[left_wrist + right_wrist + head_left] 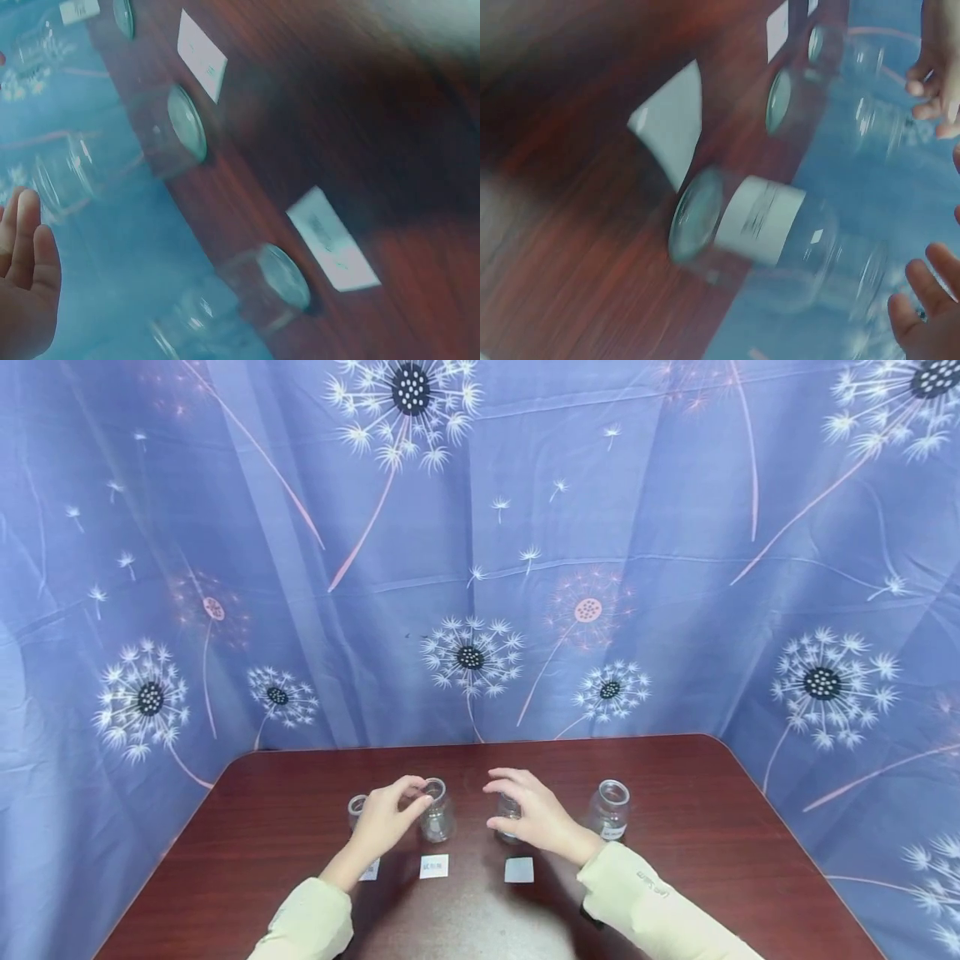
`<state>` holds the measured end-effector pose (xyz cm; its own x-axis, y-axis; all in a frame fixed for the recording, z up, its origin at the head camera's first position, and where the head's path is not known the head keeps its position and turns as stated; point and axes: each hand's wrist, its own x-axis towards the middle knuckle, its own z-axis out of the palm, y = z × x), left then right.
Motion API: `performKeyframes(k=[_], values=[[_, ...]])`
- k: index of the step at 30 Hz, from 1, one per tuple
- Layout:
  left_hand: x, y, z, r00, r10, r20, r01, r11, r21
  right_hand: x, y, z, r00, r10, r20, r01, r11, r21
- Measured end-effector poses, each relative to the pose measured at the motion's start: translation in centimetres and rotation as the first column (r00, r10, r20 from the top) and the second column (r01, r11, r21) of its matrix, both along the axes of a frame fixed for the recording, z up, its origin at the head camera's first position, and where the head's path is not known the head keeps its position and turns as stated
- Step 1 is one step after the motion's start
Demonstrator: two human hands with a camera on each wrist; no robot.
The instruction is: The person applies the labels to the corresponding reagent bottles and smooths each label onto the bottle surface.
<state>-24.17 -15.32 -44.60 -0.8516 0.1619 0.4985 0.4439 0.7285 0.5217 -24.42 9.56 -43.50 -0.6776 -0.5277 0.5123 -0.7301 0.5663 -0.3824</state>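
My left hand (384, 817) is beside the rim of a clear glass jar (438, 823), thumb and fingers loosely curved and apart. A smaller jar (356, 806) is partly hidden behind that hand. My right hand (542, 817) spreads its fingers around another glass jar (509, 808), covering much of it in the head view. The right wrist view shows this jar upright with a white label (759, 220), and the right fingers (926, 289) stand off its neck. Neither hand grips anything.
One more labelled jar (609, 808) stands to the right of my right hand. White cards lie on the dark red table in front of the jars: a printed one (434, 866) and a blank-looking one (519, 870). A blue dandelion-patterned curtain (480, 568) hangs behind the table.
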Motion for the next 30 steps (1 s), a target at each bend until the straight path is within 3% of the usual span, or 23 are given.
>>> performKeyframes(k=[5, 8, 10, 13, 22, 25, 30], values=[[0.2, -2.0, -0.6, 0.998, 0.067, 0.023, -0.066, 0.998, -0.009, 1.1, -2.3, -0.2, 0.997, 0.082, 0.009, -0.082, 0.995, 0.063], [0.4, -2.8, -1.2, 0.990, 0.065, 0.124, -0.064, 0.998, -0.015, 1.5, -3.5, -0.7, 0.990, 0.129, 0.061, -0.133, 0.988, 0.078], [0.5, -3.1, -1.7, 0.976, 0.052, 0.210, -0.046, 0.998, -0.032, 1.5, -4.2, -1.2, 0.982, 0.155, 0.111, -0.164, 0.984, 0.073], [0.6, -3.3, -2.7, 0.942, 0.019, 0.335, -0.006, 0.999, -0.040, 1.3, -5.2, -2.3, 0.965, 0.166, 0.204, -0.179, 0.982, 0.052], [1.0, -2.7, -5.1, 0.874, -0.126, 0.470, 0.165, 0.985, -0.042, 0.7, -7.0, -5.2, 0.867, 0.100, 0.488, -0.091, 0.995, -0.041], [1.2, -2.3, -5.5, 0.872, -0.123, 0.474, 0.185, 0.979, -0.086, 0.7, -7.5, -5.7, 0.851, 0.049, 0.522, -0.046, 0.999, -0.018], [1.4, -1.7, -6.0, 0.905, -0.059, 0.422, 0.156, 0.967, -0.200, 0.6, -8.1, -6.6, 0.872, -0.029, 0.488, -0.001, 0.998, 0.061]])
